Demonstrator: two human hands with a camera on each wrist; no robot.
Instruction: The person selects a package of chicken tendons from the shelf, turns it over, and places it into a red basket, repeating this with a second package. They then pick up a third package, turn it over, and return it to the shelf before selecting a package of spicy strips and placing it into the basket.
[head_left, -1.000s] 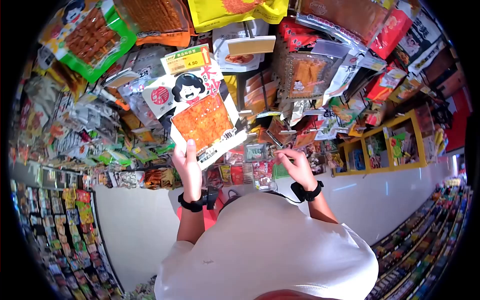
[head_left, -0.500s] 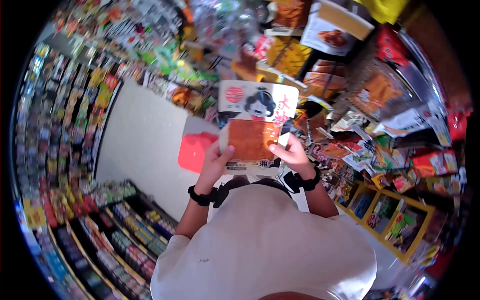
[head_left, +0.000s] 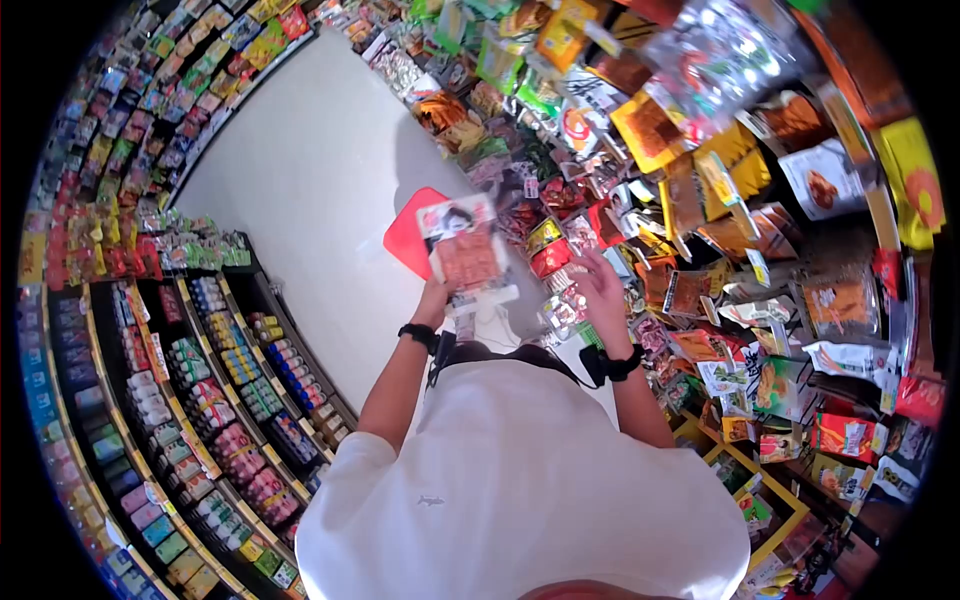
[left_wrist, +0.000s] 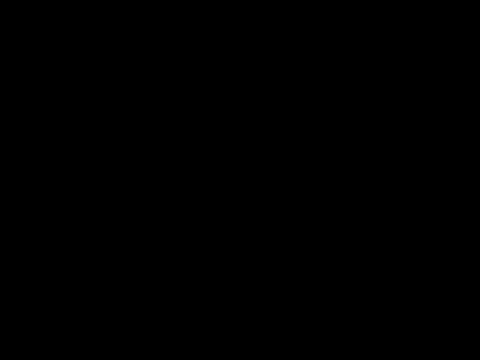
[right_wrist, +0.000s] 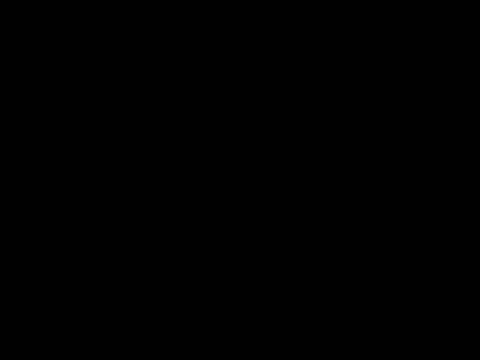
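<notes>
A white snack packet point(head_left: 463, 250) with a cartoon face and an orange window is gripped by its lower edge in my left hand point(head_left: 436, 296), held out over the aisle floor. Just behind the packet lies something flat and red point(head_left: 408, 238). My right hand point(head_left: 603, 274) is off the packet, fingers stretched toward the hanging snack bags point(head_left: 560, 255) on the rack at right, and it holds nothing. Both wrists wear black bands. The two wrist views are fully black.
Hanging snack packets point(head_left: 700, 180) crowd the rack along the right. A low shelf of bottles and packets point(head_left: 200, 380) runs along the left. Pale aisle floor point(head_left: 300, 180) lies between them. A yellow-framed shelf point(head_left: 770, 480) sits low at right.
The packet came off the rack and moved down in front of me. My right hand touched it half a second ago and has since let go, moving right toward the rack. The head view swung left.
</notes>
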